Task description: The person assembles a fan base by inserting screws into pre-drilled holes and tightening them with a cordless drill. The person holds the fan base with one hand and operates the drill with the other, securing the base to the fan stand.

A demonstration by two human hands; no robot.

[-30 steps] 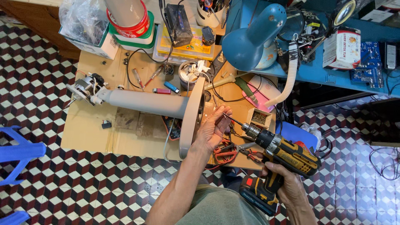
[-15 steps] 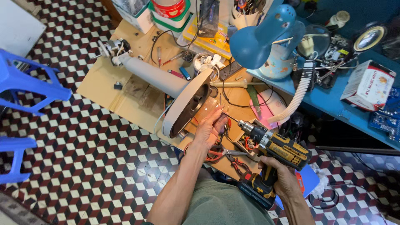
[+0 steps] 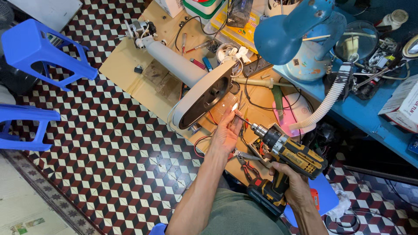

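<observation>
A grey fan stand (image 3: 174,61) lies on its side on a low wooden board (image 3: 126,74), its round base (image 3: 202,98) facing me. My left hand (image 3: 226,130) reaches to the base's lower right edge and pinches a small lit part at the drill bit's tip. My right hand (image 3: 291,185) grips the handle of a yellow and black cordless drill (image 3: 289,152), whose bit points up-left at the fingers of my left hand.
Blue plastic stools (image 3: 37,48) stand on the checkered floor at left. A blue desk lamp (image 3: 289,32) and a white ribbed hose (image 3: 328,102) rise on the right beside a cluttered blue bench. Pliers (image 3: 248,163), screwdrivers and wires lie on the board.
The view has swung so the stand and board sit higher and further left. My left hand has moved from the base's face to the drill bit's tip; the drill stays in my right hand.
</observation>
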